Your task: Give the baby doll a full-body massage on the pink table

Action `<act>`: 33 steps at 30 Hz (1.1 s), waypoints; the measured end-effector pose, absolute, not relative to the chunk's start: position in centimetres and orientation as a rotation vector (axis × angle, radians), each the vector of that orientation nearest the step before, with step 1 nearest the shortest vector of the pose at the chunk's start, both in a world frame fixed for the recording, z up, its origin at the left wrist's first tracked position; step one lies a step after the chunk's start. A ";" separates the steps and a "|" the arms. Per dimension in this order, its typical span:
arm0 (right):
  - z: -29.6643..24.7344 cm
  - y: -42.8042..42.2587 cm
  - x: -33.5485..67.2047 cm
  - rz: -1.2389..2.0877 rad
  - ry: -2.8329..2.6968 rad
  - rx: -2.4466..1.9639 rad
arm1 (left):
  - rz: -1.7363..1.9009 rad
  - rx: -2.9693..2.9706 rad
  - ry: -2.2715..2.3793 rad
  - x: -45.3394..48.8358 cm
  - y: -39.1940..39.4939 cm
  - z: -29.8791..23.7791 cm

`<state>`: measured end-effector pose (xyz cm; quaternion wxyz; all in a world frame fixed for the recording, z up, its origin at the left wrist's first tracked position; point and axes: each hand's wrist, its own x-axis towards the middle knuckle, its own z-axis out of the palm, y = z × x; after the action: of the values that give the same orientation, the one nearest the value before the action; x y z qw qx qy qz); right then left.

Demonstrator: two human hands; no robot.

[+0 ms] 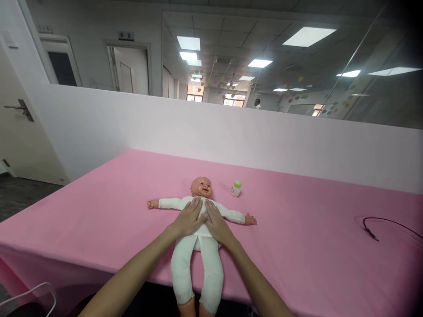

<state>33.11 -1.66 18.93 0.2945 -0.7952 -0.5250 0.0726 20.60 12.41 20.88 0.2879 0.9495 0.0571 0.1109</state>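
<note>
A baby doll [197, 257] in a white suit lies on its back on the pink-covered table [115, 211], arms spread and head pointing away from me. My left hand [190, 216] rests flat on the left of its chest as I see it. Beside it, my right hand [216, 222] lies flat on the other side of the chest, the fingertips of both hands close together. Neither hand closes around the doll. A small white bottle with a green cap [235, 189] stands upright just beyond the doll's outstretched arm, apart from both hands.
A black cable [372, 226] lies on the pink cover at the right. A white partition [211, 132] runs along the table's far side, with a door and lever handle [21, 110] at the left. A white wire loop [33, 297] shows at the lower left corner.
</note>
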 end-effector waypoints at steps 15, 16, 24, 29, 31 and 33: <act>21.5 -7.4 28.0 0.501 -1.643 -1.878 | 0.195 2.486 0.063 13.2 8.7 20.8; 21.4 -6.5 28.2 0.446 -1.722 -1.845 | 0.240 2.502 0.056 14.0 8.3 20.9; 18.3 -0.9 32.9 0.107 -1.518 -2.017 | 0.380 2.540 0.226 20.1 10.2 20.4; 17.0 -2.4 36.0 0.060 -1.260 -2.207 | 0.336 2.529 0.341 19.7 13.5 19.4; 16.7 -4.0 37.2 -0.043 -1.233 -2.308 | 0.294 2.545 0.432 18.9 15.2 18.7; 16.3 -6.0 38.4 -0.190 -1.231 -2.412 | 0.307 2.613 0.509 17.8 16.9 18.0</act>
<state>38.38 -6.00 16.31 0.2121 -0.8683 -0.4432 -0.0683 17.83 16.88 18.03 0.2289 0.9492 0.1847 0.1115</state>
